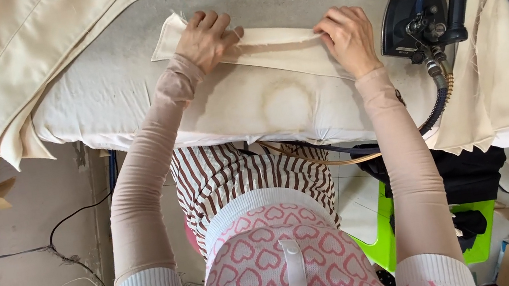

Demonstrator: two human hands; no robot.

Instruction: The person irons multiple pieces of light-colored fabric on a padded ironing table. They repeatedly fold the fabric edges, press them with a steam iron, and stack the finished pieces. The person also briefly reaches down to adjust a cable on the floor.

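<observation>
Cream fabric strip (267,51) lay flat on the padded ironing board (123,96), near its middle, long axis running left-right across the view and dipping slightly toward the right, its left end pointing at the stack of folded cream fabric (26,57). Left hand (206,37) pressed down on the strip's left part, fingers curled with the tips on the cloth; not a full grip, more a pin-down. Right hand (347,38) sat on the strip's right part, fingers bent and pinching or creasing the upper edge; whether cloth was actually caught between the fingers, could not tell. Step in hand looked like folding and smoothing the strip's long edge before pressing, judged from both hands working one edge. Next move likely called for keeping the fold aligned along the full length and one hand freeing up for the steam iron (427,3), which stood just right of the right hand, hose (440,98) trailing off the board edge. More cut cream pieces (483,70) hung over the board's right end. Scorch-like brown ring (286,103) showed on the board cover just below the strip.
</observation>
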